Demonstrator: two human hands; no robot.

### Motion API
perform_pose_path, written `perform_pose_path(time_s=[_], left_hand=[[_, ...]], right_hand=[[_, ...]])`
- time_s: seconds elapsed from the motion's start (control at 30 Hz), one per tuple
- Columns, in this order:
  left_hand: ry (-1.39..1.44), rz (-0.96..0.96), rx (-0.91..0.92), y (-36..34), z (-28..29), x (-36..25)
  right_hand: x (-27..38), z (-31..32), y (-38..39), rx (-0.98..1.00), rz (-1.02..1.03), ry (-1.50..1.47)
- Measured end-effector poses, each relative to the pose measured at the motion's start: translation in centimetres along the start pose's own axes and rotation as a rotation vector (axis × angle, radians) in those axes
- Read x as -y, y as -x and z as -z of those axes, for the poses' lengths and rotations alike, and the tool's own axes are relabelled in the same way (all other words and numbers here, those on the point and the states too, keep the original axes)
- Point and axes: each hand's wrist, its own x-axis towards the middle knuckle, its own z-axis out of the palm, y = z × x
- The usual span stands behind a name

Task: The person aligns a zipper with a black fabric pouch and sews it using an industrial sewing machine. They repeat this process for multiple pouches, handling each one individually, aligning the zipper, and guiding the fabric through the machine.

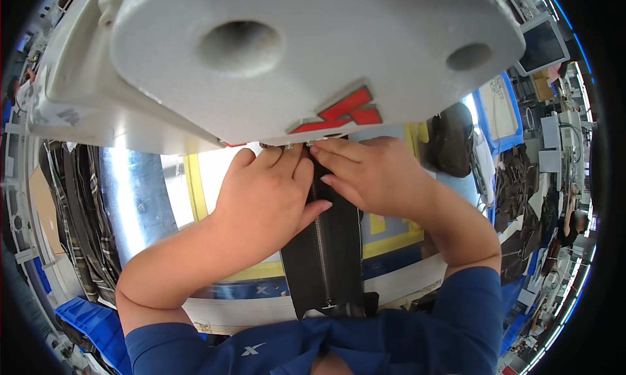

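Zippered black fabric (342, 264): looks light, soft; best held flat along edges. Left hand (264, 195): fingers (288, 158) slightly spread; right hand (385, 179): together; cannot tell if pinching.

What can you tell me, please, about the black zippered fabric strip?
The black fabric strip lies fairly flat, with a silvery zipper running lengthwise and a small metallic piece at its near end. It stretches from the grey machine toward the person's blue shirt; its far end is hidden. The left hand and right hand rest on it.
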Motion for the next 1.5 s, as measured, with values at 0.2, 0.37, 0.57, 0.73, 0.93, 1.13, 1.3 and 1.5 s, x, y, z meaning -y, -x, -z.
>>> perform_pose_path(time_s=[0.2, 0.37, 0.57, 0.73, 0.93, 1.13, 1.3, 1.5], left_hand=[[0.025, 0.021, 0.045, -0.2, 0.2, -0.4], [0.02, 0.005, 0.038, -0.4, -0.5, -0.3], [0.093, -0.097, 0.014, -0.6, -1.5, -1.5], [0.046, -0.13, -0.064, -0.5, -3.1, -1.4], [0.028, -0.16, -0.087, -0.9, -3.7, -1.8], [0.012, -0.188, -0.112, -0.8, -3.2, -1.6], [0.022, -0.212, -0.153, -0.1, -2.8, -1.3], [0.043, -0.325, -0.197, -0.1, -2.9, -1.6]], right_hand=[[0.2, -0.4, 0.4, 0.008, -0.021, 0.025], [0.2, -0.6, 0.3, 0.067, -0.042, 0.095], [0.2, 1.8, 1.6, 0.28, -0.157, -0.004], [-6.2, 6.8, 5.4, -0.029, -0.419, 0.043], [-26.0, 13.6, 18.8, -0.426, -1.13, 0.387], [-36.1, 11.4, 30.5, -0.261, -1.163, 0.483], [-33.3, 11.0, 27.4, -0.157, -1.158, 0.584], [-32.8, 11.7, 29.9, 0.007, -1.075, 0.683]])
